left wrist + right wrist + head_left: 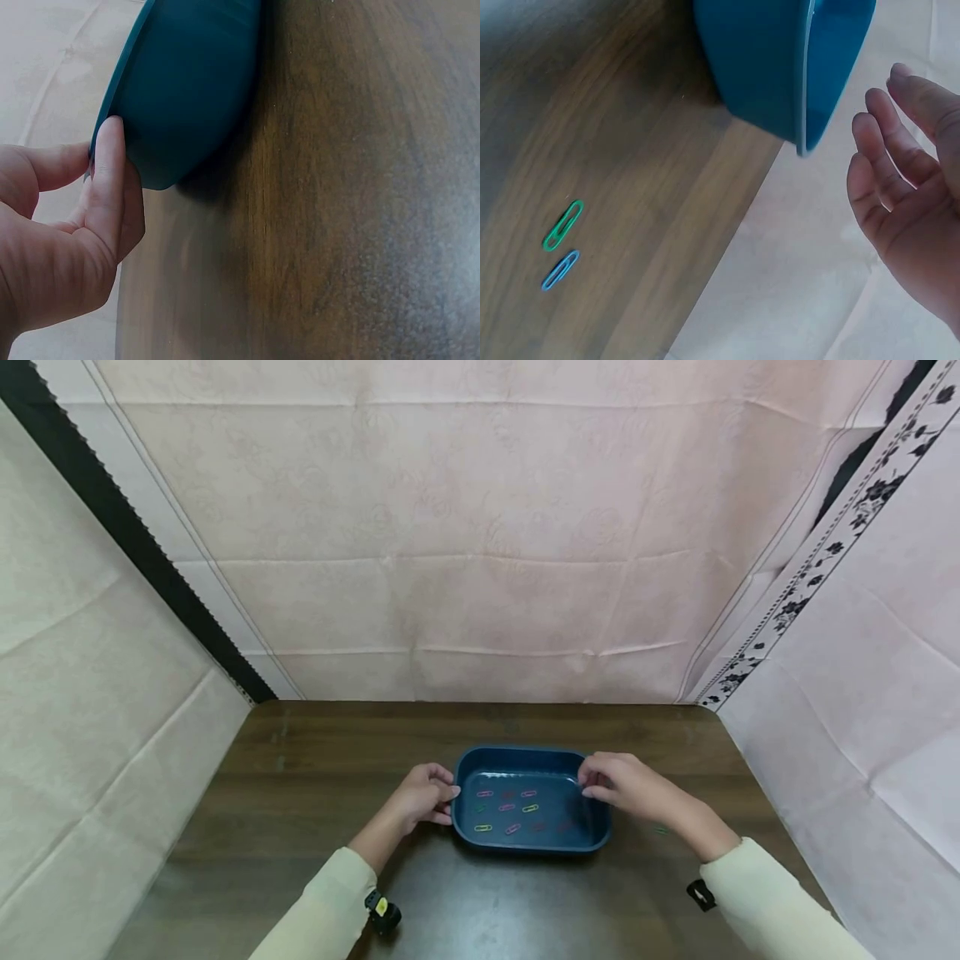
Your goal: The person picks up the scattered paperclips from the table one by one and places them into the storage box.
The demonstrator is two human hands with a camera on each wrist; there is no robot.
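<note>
A blue rectangular tray (pixel 525 842) stands on the wooden table, with several paper clips (pixel 530 808) in pink, yellow, red and green lying spread over its floor. At its left end my left hand (pixel 425 795) pinches the rim, thumb on one side and fingers against the outer wall, as the left wrist view shows. My right hand (pixel 622 785) hovers at the tray's right end with fingers loosely bent; in the right wrist view its fingertips (pixel 866 127) are apart from the rim and nothing shows between them.
On the table right of the tray lie a green paper clip (pixel 562 225) and a blue paper clip (pixel 560 270). The brown table (pixel 300 827) is bounded by pale cloth (pixel 465 527) at the back and both sides.
</note>
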